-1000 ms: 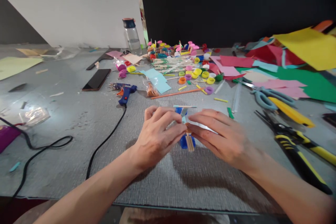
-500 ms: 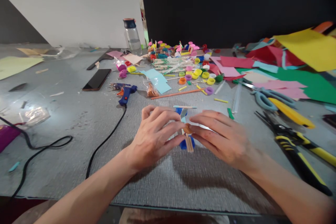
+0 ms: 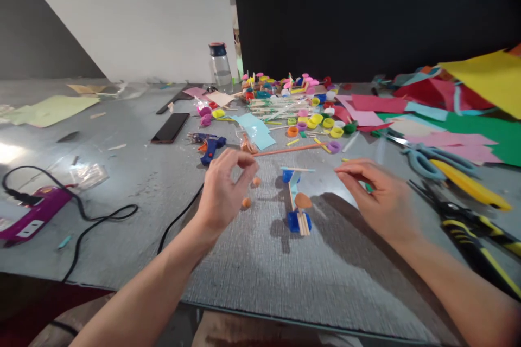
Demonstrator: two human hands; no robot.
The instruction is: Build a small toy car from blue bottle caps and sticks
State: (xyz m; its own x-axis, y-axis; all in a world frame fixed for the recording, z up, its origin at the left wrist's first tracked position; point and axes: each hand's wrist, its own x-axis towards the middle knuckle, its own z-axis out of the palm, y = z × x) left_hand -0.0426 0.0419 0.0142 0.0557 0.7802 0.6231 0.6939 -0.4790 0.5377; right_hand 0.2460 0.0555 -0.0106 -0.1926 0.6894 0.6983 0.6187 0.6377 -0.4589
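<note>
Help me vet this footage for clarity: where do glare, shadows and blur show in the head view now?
In the head view, glare whitens the table at far left; dark shadows lie beside the right hand and left of the small stick model; the right forearm blurs toward the bottom right corner.

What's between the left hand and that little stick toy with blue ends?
Two small orange balls on the table; the head view shows them.
</note>
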